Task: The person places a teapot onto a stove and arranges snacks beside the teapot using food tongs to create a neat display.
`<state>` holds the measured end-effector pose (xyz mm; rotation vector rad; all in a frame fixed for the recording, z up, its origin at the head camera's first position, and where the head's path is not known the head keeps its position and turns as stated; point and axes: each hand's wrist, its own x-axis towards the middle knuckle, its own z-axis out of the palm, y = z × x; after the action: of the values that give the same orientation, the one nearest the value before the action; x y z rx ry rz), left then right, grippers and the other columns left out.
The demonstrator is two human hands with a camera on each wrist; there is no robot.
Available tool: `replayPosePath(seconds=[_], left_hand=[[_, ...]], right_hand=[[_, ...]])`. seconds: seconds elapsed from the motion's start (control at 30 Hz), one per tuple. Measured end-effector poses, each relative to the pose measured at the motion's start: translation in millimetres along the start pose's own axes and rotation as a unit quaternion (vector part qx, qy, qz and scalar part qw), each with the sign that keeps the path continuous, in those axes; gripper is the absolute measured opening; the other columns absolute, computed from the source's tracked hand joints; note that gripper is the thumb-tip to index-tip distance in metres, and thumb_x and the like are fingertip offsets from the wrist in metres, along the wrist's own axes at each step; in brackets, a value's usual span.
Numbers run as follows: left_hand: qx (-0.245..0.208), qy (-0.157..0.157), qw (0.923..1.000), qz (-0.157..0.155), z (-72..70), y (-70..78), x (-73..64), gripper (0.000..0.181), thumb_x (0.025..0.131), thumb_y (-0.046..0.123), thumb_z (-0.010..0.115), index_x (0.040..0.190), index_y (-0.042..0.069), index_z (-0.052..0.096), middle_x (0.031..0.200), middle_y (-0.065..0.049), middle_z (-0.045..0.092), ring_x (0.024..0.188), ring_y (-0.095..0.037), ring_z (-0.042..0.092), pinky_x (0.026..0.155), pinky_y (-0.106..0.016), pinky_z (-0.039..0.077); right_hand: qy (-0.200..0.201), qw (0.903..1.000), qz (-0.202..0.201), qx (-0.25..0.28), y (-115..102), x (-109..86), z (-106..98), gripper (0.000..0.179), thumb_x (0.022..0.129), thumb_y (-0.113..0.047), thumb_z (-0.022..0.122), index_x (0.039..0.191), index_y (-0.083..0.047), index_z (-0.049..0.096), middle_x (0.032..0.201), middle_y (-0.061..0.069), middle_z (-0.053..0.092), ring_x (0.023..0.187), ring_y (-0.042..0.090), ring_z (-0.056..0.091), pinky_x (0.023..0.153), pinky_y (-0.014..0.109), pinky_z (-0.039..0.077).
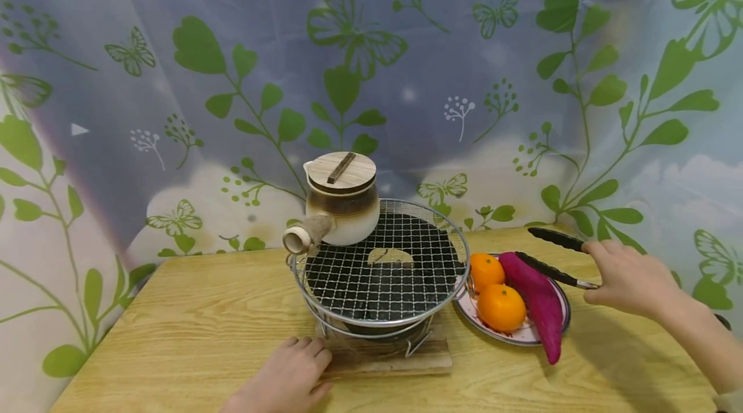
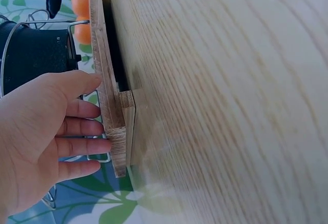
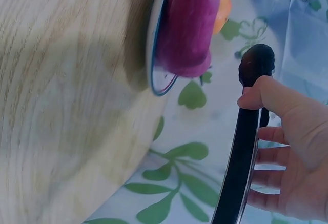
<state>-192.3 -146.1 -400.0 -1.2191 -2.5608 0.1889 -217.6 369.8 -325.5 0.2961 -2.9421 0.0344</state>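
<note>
My right hand grips a pair of black-tipped tongs, whose arms are spread apart above the plate's right side. Below the tongs, a purple sweet potato lies on a rimmed plate beside two oranges. The right wrist view shows the thumb and fingers on either side of the tongs. My left hand is at the left end of a wooden board, its fingertips at the board's edge in the left wrist view. On this board stands a round grill with a wire mesh.
A brown-and-cream side-handled pot with a wooden lid sits at the mesh's back left. The plate is close against the grill's right side. A patterned curtain hangs behind the wooden table.
</note>
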Motion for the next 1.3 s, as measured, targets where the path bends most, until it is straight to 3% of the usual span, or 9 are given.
replayPosePath(seconds=[0.17,0.47,0.77,1.07,1.3], left_hand=[[-0.001,0.004,1.0,-0.002,0.5,0.0,0.2,0.029,0.079,0.037,0.067,0.09,0.011,0.061,0.087,-0.002,0.059,0.078,-0.019,0.058,0.069,-0.034,0.045],[0.006,0.006,1.0,0.001,0.9,1.7,-0.3,0.031,0.079,0.038,0.067,0.091,0.01,0.062,0.088,-0.003,0.059,0.079,-0.019,0.058,0.069,-0.034,0.046],[-0.006,0.009,0.9999,-0.007,1.8,0.7,0.9,0.028,0.079,0.036,0.066,0.089,0.011,0.061,0.087,-0.002,0.058,0.077,-0.018,0.056,0.068,-0.033,0.045],[-0.013,0.007,0.9998,-0.013,3.9,-0.5,-0.2,0.028,0.077,0.036,0.067,0.089,0.011,0.061,0.086,-0.003,0.058,0.076,-0.018,0.057,0.066,-0.033,0.045],[-0.02,0.014,0.9996,-0.012,4.0,0.6,0.0,0.026,0.078,0.034,0.066,0.088,0.011,0.061,0.085,-0.002,0.058,0.077,-0.019,0.057,0.069,-0.035,0.046]], right_hand=[[0.02,0.9991,-0.034,-0.018,-16.2,-3.6,-4.5,0.071,0.062,-0.03,0.075,0.118,0.005,0.051,0.108,0.023,0.056,0.085,0.04,0.056,0.051,0.037,0.041],[0.033,0.9946,-0.081,-0.056,-34.7,-13.9,-8.1,0.072,0.057,-0.033,0.078,0.116,0.001,0.055,0.106,0.014,0.057,0.089,0.035,0.055,0.068,0.05,0.045],[0.035,0.9898,-0.115,-0.077,-45.3,-20.5,-3.6,0.074,0.054,-0.04,0.082,0.112,-0.001,0.056,0.1,0.009,0.057,0.09,0.032,0.056,0.068,0.048,0.046],[0.011,0.9902,-0.121,-0.07,-55.1,-24.8,-1.6,0.067,0.055,-0.036,0.08,0.111,-0.005,0.056,0.095,0.001,0.055,0.087,0.028,0.055,0.068,0.047,0.044],[-0.02,0.9865,-0.127,-0.101,-63.7,-24.8,-4.0,0.068,0.055,-0.04,0.081,0.109,-0.009,0.056,0.093,-0.001,0.052,0.085,0.027,0.054,0.064,0.042,0.043]])
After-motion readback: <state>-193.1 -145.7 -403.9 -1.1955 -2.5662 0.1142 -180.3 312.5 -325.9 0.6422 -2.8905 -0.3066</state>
